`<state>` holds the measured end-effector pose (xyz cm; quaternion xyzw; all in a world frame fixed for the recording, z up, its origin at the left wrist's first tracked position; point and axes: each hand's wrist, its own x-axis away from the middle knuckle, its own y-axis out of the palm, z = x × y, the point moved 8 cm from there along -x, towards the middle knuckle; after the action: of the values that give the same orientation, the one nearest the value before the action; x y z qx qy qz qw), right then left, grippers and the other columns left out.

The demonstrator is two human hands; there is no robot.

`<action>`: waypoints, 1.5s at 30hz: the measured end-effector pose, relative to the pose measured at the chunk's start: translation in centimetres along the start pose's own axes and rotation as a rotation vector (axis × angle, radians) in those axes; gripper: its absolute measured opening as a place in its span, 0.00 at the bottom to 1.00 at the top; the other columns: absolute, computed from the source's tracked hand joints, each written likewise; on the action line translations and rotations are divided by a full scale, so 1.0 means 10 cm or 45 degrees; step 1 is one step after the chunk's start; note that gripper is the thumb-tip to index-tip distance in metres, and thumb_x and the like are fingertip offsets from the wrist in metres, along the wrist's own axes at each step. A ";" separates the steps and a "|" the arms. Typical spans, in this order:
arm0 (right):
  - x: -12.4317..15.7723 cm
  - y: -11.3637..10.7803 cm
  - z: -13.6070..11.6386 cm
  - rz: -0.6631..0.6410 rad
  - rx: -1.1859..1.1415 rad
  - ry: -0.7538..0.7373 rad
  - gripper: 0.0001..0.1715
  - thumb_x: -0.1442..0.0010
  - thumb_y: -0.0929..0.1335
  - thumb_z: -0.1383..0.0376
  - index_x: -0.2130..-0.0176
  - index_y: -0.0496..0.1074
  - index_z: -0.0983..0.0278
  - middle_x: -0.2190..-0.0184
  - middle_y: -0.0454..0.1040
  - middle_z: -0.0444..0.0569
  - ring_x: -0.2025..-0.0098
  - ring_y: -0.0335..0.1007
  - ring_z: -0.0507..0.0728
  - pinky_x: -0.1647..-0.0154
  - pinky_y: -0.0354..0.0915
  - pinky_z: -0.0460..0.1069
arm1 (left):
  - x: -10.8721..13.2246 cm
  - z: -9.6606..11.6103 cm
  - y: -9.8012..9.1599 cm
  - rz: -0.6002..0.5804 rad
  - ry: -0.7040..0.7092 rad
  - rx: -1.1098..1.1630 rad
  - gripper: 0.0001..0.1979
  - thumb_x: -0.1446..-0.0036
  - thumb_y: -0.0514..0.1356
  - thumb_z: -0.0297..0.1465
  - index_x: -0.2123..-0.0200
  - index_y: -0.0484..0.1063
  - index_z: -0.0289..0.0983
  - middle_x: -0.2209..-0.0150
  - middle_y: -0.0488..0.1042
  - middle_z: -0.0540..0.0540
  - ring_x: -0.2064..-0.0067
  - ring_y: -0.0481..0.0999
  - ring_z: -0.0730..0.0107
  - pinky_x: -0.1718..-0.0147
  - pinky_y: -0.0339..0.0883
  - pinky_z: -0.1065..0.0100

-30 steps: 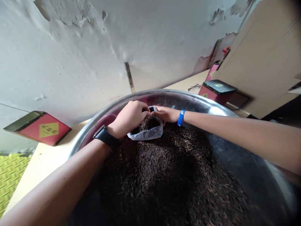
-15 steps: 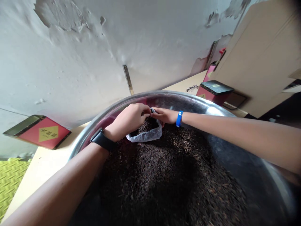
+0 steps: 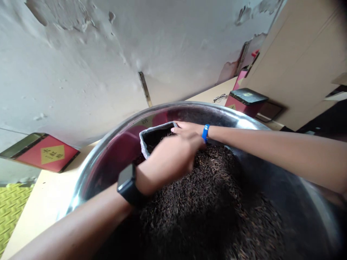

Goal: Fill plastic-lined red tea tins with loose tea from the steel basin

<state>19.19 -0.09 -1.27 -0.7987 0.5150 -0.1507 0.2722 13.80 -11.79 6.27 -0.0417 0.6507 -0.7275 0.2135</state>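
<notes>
A large metal basin [image 3: 108,135] holds a heap of dark, loose tea-like leaves [image 3: 200,195]. Near its far wall sits an open container lined with a clear plastic bag [image 3: 144,144], with dark leaves inside. My right hand [image 3: 189,129], with a blue wristband, has its fingers closed on the right rim of the bag. My left hand [image 3: 169,157], wearing a black watch, is in front of the bag and above the leaves. It is blurred by motion, and its fingertips are hidden, so what it holds cannot be told.
A red tin [image 3: 52,153] with a yellow label lies at the left on the pale table [image 3: 35,202]. Beyond the basin at right are eyeglasses [image 3: 220,98] and another red tin with a dark lid [image 3: 248,97]. A peeling wall [image 3: 94,79] stands behind.
My left hand has left the bag's rim and moved right and nearer, over the leaves. More of the bag's opening shows. My right hand stays at the rim.
</notes>
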 end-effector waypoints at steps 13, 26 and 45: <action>0.04 0.02 0.03 -0.025 -0.037 0.164 0.10 0.37 0.57 0.61 0.56 0.55 0.64 0.78 0.65 0.43 0.80 0.63 0.48 0.82 0.64 0.43 | 0.90 0.17 1.78 -1.153 -0.250 0.164 0.60 0.77 0.69 0.48 0.38 0.46 0.48 0.36 0.38 0.34 0.43 0.49 0.24 0.57 0.55 0.37; 0.05 0.02 0.00 -0.046 -0.039 0.142 0.11 0.37 0.57 0.62 0.55 0.56 0.63 0.78 0.65 0.43 0.80 0.63 0.48 0.83 0.64 0.42 | 0.80 0.50 1.46 -1.266 0.047 0.137 0.41 0.65 0.66 0.43 0.45 0.61 0.38 0.50 0.67 0.29 0.66 0.76 0.47 0.77 0.68 0.59; 0.02 0.08 0.00 -0.115 -0.064 0.067 0.16 0.37 0.56 0.56 0.55 0.56 0.64 0.77 0.67 0.44 0.81 0.64 0.49 0.83 0.63 0.43 | 0.01 -0.61 -0.09 -0.204 -0.165 -0.166 0.15 0.44 0.54 0.36 0.53 0.65 0.41 0.55 0.71 0.46 0.56 0.69 0.64 0.59 0.61 0.66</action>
<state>18.69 -0.56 -1.74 -0.8235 0.4890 -0.1710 0.2312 11.41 -6.07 6.22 -0.1545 0.6760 -0.6942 0.1931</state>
